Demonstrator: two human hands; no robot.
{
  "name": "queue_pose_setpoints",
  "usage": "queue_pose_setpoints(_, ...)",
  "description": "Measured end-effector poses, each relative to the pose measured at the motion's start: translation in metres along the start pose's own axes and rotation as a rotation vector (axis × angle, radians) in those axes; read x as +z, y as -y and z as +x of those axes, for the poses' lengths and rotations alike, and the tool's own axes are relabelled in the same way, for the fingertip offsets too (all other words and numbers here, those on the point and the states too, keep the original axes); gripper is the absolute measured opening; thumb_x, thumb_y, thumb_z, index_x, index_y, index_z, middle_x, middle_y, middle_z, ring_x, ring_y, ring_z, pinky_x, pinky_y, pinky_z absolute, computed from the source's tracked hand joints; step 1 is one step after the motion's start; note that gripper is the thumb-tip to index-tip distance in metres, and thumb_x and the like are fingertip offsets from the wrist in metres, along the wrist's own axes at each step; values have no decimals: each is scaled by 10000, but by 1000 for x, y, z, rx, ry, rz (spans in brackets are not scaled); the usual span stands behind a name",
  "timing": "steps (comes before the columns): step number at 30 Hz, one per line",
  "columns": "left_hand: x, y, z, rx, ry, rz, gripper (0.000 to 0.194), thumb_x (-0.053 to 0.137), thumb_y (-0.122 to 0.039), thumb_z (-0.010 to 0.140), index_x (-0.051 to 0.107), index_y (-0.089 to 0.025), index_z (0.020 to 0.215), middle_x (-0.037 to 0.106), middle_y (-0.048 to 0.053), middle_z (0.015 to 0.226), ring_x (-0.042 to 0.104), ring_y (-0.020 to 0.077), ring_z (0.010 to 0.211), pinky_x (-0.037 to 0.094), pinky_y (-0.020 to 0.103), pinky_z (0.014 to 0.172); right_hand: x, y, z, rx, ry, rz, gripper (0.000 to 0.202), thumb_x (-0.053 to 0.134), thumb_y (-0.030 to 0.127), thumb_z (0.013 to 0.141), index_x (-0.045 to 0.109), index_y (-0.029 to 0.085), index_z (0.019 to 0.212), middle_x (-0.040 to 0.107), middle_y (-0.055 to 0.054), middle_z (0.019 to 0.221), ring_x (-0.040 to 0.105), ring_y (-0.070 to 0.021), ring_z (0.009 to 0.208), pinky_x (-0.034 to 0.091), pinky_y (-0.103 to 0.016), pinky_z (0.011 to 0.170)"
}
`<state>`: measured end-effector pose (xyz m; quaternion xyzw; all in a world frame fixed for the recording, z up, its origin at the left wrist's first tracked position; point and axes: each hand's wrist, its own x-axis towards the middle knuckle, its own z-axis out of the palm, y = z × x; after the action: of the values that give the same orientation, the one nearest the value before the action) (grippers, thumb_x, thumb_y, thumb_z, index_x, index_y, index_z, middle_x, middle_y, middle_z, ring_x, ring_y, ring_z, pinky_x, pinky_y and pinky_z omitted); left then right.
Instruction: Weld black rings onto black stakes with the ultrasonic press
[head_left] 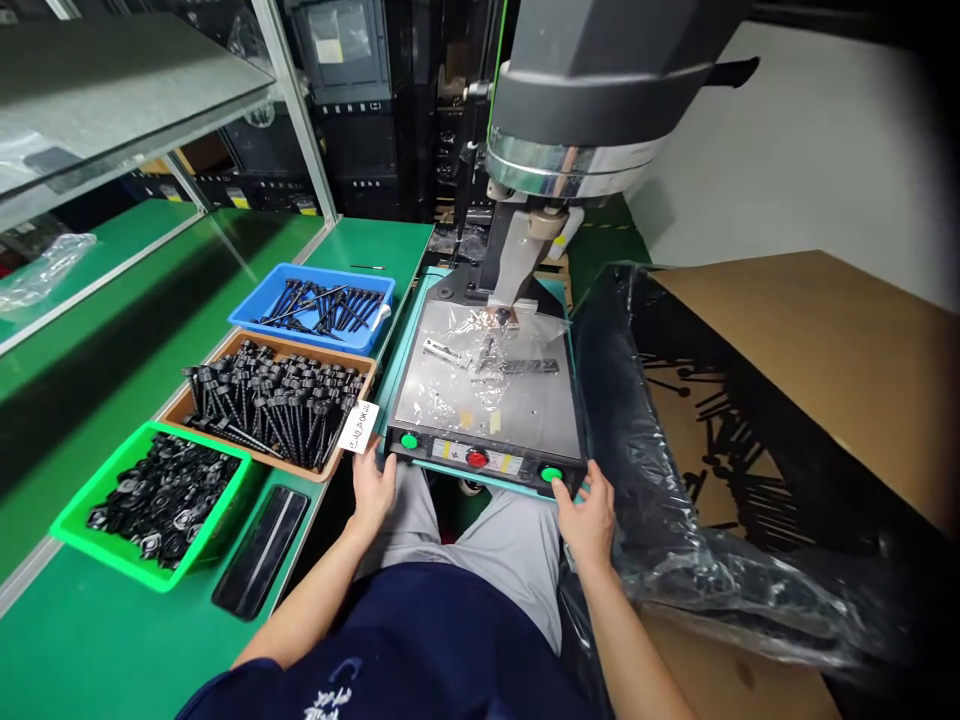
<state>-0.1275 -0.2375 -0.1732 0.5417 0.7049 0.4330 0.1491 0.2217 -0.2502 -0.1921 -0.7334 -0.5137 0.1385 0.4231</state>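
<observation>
My left hand (pixel 373 482) rests at the front left corner of the press machine's base (pixel 487 390), its fingers apart near the left green button (pixel 409 441). At the opposite front corner, my right hand (pixel 587 512) has its thumb by the right green button (pixel 551 474), with the fingers spread along the base's side. Neither hand holds a loose object. A red button (pixel 477 458) sits between the green ones. Clear plastic film covers part of the metal plate, around a small metal fixture (pixel 444 352) under the machine's horn (pixel 517 262).
Left, on the green table, are a blue tray (pixel 259 322) and a brown tray (pixel 367 368) of black stakes, a green bin (pixel 82 528) of black parts, and a phone (pixel 261 552). Right stands a plastic-lined carton (pixel 840 350) holding black stakes. The machine head (pixel 592 90) hangs overhead.
</observation>
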Motion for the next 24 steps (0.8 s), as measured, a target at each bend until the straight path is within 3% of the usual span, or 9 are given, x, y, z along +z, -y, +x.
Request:
queue_pose_setpoints(3,13,11,17,-70,63,5,524,589,-409,829,555,-123,1266,571,183,1308,490,327,1271,356,482,1099,5,-8,2,19,10,-32,768,572,600,807,395,184,1427,489,-187,1327,565,-334,1098,490,-478,884)
queue_pose_setpoints(9,27,18,34,-135,112,-77,511,604,-483,806,562,-192,1224,615,125,1239,531,294,1219,360,464,1089,12,-16,13,24,-34,-9,737,567,641,791,458,188,1362,522,-173,1288,539,-338,1145,474,-470,906)
queue_pose_setpoints(14,30,20,35,-182,111,-155,496,620,-494,792,563,-204,1190,608,118,1236,527,294,1220,339,453,1099,19,-15,15,60,-92,5,713,587,624,780,481,188,1335,533,-168,1279,511,-347,1191,438,-479,954)
queue_pose_setpoints(24,25,18,33,-209,134,-342,473,677,-428,752,584,-241,1176,632,98,1230,564,292,1194,359,459,1096,12,-22,13,57,-18,91,702,607,613,771,485,223,1342,526,-144,1335,536,-341,1180,467,-468,936)
